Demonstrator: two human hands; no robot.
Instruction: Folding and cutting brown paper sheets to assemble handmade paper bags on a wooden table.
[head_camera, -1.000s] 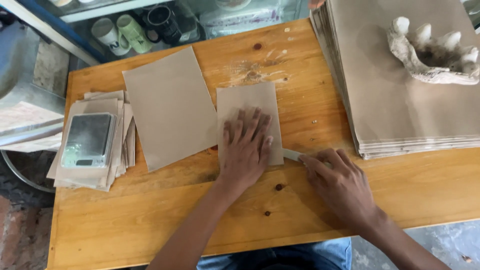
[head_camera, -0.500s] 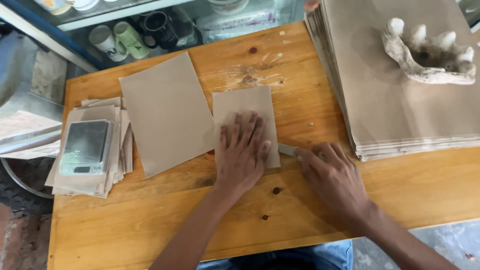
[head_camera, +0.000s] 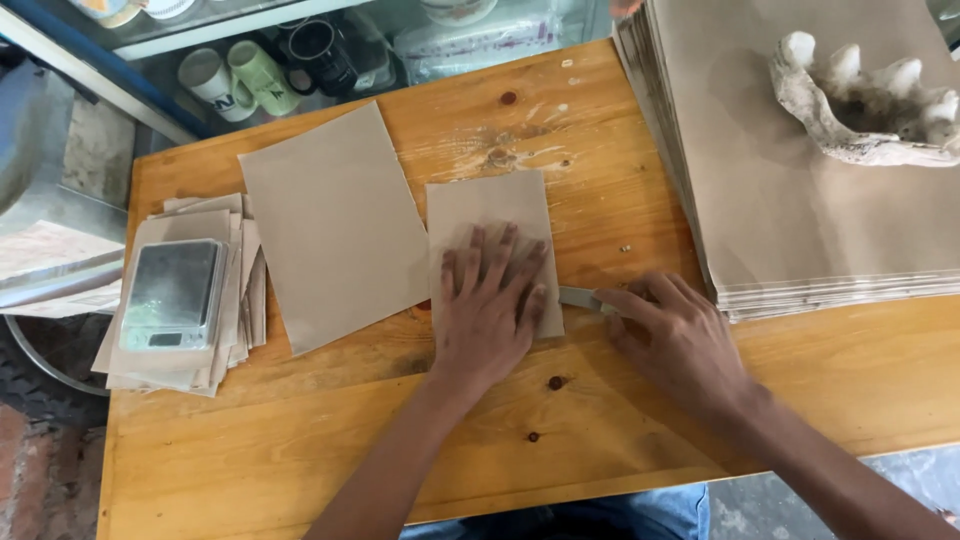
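Two hands at a small brown sheet (head_camera: 488, 215) on the wooden table (head_camera: 300, 450).
Sheet is pinned flat by the left hand (head_camera: 490, 305), fingers (head_camera: 478, 262) spread apart. A thin metal blade (head_camera: 578, 298) is pinched in the right hand (head_camera: 672, 335), fingers closed on it, touching the sheet's right edge. A larger sheet (head_camera: 335, 220) lies just left.

A small brown paper sheet (head_camera: 487, 215), rectangular and matte, lies flat on the wooden bench (head_camera: 300, 440), its long sides running roughly twelve to six o'clock, its lower half covered by a spread palm. At its three o'clock edge a slim grey metal blade (head_camera: 577, 297) lies flat, tip touching the sheet's lower right side, its handle end hidden under fingers.
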